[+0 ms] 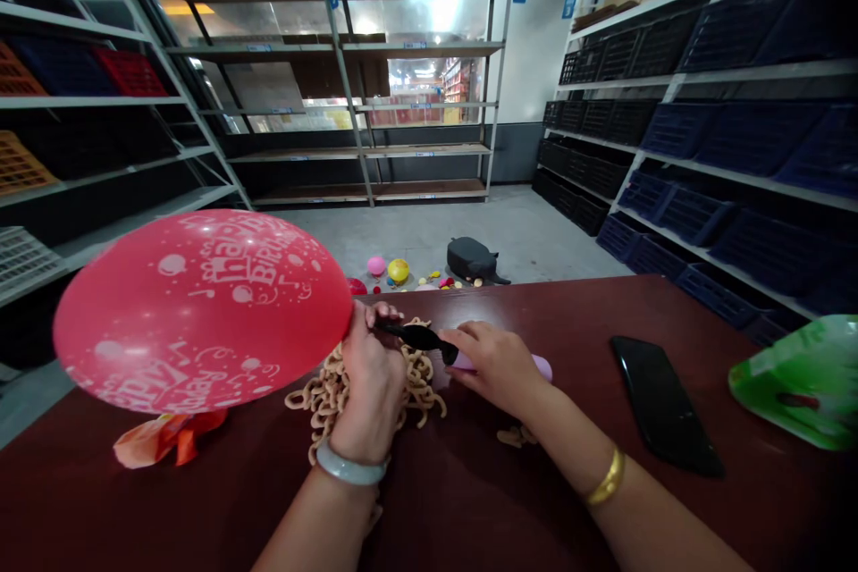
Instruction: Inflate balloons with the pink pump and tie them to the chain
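Observation:
My left hand [375, 366] is closed at the neck of a large inflated red balloon [207, 313] printed with white birthday lettering. In my right hand [500, 366] is what looks like a balloon pump, with a pink-purple body [542, 366] and a tapered black nozzle [419, 337]. The nozzle's thin end reaches to my left fingers and the balloon neck; whether it sits inside the neck is hidden. Beneath my left hand lies a pile of beige, ring-like loops [328, 402]. A limp orange piece [157, 440], probably a deflated balloon, rests below the red balloon.
A black phone-like slab [663, 402] and a green plastic pack [801, 384] lie on the right of the dark red table [469, 500]. Beyond its far edge, small balloons [398, 271] and a dark grey bag [473, 259] are on the floor. Shelving racks [349, 98] surround the area.

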Demonstrator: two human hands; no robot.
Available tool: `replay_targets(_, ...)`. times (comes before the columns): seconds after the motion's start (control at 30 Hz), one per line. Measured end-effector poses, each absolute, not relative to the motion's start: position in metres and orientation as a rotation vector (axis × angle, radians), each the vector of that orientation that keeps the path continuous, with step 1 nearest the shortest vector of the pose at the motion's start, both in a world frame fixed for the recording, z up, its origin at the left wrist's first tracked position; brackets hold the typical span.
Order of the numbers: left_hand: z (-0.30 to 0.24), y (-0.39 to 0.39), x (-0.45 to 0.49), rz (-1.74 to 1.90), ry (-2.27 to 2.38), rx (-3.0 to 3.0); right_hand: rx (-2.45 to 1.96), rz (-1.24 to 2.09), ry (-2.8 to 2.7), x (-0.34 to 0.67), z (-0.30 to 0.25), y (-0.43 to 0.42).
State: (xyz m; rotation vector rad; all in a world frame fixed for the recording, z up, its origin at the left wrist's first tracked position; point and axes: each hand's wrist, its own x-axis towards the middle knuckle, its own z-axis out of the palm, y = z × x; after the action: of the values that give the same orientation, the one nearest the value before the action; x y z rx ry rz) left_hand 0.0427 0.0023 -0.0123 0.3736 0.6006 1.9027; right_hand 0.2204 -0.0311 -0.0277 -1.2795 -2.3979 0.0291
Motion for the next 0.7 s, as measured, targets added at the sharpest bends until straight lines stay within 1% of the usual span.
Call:
replay_targets(0.13,-0.013,0.012,0.022,1.955,0.693,0.372,-1.383,-0.03,-2.342,0.241,-0.023,-0.02)
replay_targets(0.3,-0.013,0.015,0.016,1.799,0.756,0.387,-1.692,-0.163,-2.237,0.273,-0.027,0.0)
replay_targets(0.47,-0.012,0.01,0.023,1.625,0.71,0.541,-1.97,-0.086,-2.279,0.295,-0.043,0.011)
replay_targets(0.6,-0.015,0.009,0.027,1.529,0.738,0.609,-2.024,-0.027,-2.251,0.304,-0.049,0.014)
replay_targets(0.7,-0.019,0.008,0.032,1.497,0.789,0.674,-1.916,-0.089,-2.15,0.3,-0.044,0.014)
